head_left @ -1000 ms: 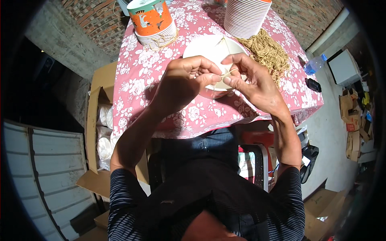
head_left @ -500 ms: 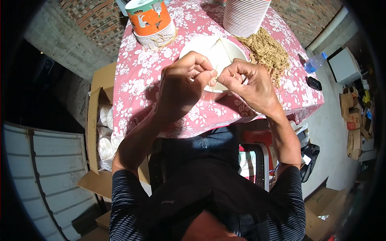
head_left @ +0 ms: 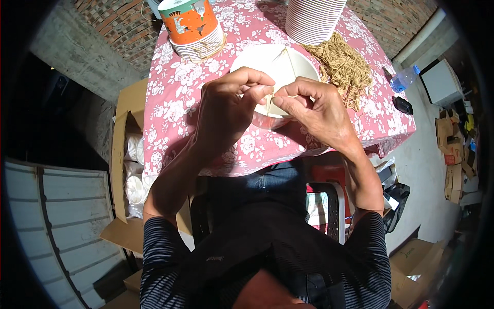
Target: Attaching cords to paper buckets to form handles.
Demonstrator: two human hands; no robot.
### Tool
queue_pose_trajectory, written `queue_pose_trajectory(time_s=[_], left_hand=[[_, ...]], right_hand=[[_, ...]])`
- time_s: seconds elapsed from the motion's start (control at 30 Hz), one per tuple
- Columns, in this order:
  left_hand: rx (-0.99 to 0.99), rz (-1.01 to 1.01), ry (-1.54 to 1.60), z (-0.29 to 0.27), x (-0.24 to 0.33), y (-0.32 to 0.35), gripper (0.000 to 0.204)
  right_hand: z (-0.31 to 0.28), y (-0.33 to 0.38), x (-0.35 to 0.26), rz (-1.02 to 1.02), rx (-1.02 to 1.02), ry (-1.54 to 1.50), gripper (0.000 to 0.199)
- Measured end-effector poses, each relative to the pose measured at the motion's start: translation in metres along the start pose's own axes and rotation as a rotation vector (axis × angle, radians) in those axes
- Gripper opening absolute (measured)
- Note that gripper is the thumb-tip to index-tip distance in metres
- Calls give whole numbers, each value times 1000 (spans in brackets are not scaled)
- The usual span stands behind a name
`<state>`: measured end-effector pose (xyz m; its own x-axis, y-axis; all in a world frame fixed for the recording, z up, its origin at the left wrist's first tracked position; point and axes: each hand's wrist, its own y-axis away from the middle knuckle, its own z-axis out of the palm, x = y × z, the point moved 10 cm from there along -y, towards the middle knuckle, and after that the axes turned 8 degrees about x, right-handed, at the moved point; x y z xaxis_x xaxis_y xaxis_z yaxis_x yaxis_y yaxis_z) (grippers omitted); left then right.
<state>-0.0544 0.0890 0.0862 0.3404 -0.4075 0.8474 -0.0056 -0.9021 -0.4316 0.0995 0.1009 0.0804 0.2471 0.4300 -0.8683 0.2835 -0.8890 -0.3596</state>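
A floral cloth covered the bench [head_left: 175, 98] beside a brick wall [head_left: 113, 20]. Over a white bowl [head_left: 257, 59], the left hand [head_left: 226, 110] and right hand [head_left: 314, 110] met fingertip to fingertip, both closed in a pinch on a thin string [head_left: 268, 103] between them. A pile of tan string [head_left: 342, 67] lay just beyond the right hand.
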Motion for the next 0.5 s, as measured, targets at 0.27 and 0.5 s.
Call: queue_pose_trajectory(time_s=[0.27,0.5], left_hand=[[102,166,-32,-2,15,1,14],[91,442,-210,-1,35,8,10]], right_hand=[[-2,-2,10,75,77,-66,12],[-1,-3,10,100,84,-118,8]])
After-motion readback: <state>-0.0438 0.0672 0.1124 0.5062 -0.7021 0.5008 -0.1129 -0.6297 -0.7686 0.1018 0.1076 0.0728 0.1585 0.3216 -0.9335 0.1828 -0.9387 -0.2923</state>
